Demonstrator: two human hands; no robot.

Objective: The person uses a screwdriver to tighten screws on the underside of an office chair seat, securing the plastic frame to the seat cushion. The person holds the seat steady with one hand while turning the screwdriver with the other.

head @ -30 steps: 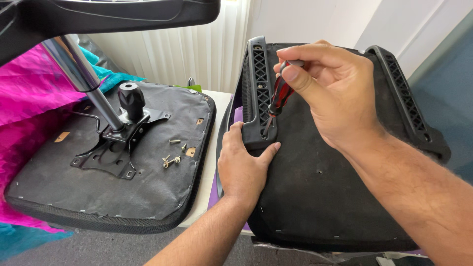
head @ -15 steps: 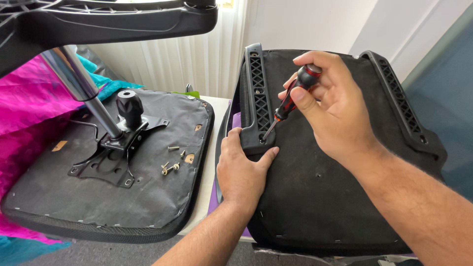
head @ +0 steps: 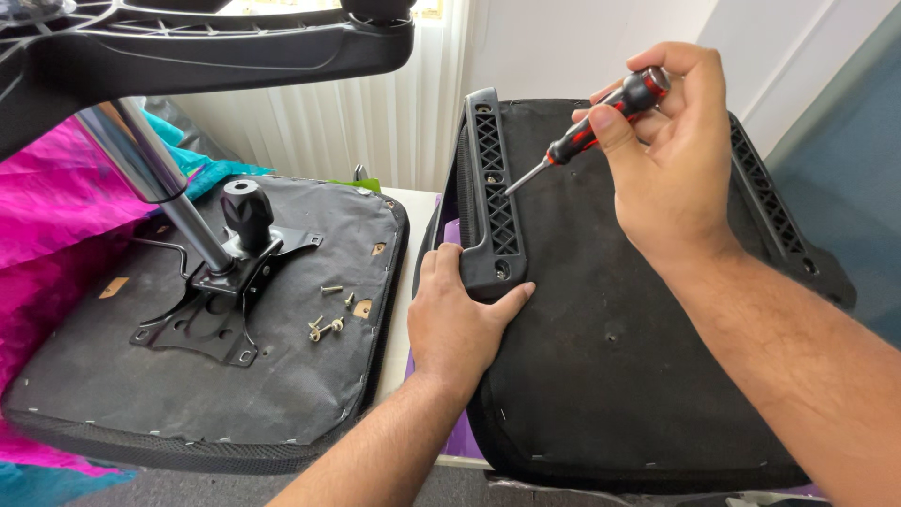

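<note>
Pink cloth (head: pixel 47 216): bright, crumpled at my far left, partly under the left seat.
Chair base (head: pixel 188 42): black plastic arm crossing the top left, with a shiny metal column (head: pixel 141 169) slanting down from it.
Left seat (head: pixel 188 376): a chair seat lying upside down, its dark fabric underside facing me.
Metal plate (head: pixel 221 300): black, bolted flat on the left seat; the column ends in it, and a black knob (head: pixel 246 208) stands beside the column.
Loose screws (head: pixel 327 319): a few small ones scattered on the left seat's fabric, just right of the plate.
Table (head: pixel 408 272): pale edge showing between the two seats.
My left hand (head: pixel 460 324): resting on the near edge of the right seat, fingers together along the left side and thumb spread to the right, so the near end of the left armrest bracket sits cradled between them.
Left armrest bracket (head: pixel 493 188): black lattice plastic strip running along the left side of the right seat, holes visible along it.
Screwdriver (head: pixel 587 136): red and black handle, thin metal shaft; its tip points down-left and sits just beside the bracket, and I cannot tell if it touches.
My right hand (head: pixel 671 160): raised over the right seat, fingers curled and pinching the screwdriver handle against my thumb.
Right seat (head: pixel 619 357): second upturned seat, black underside, directly in front of me.
Right armrest bracket (head: pixel 774 211): matching black strip on the far side, partly hidden by my right wrist.
</note>
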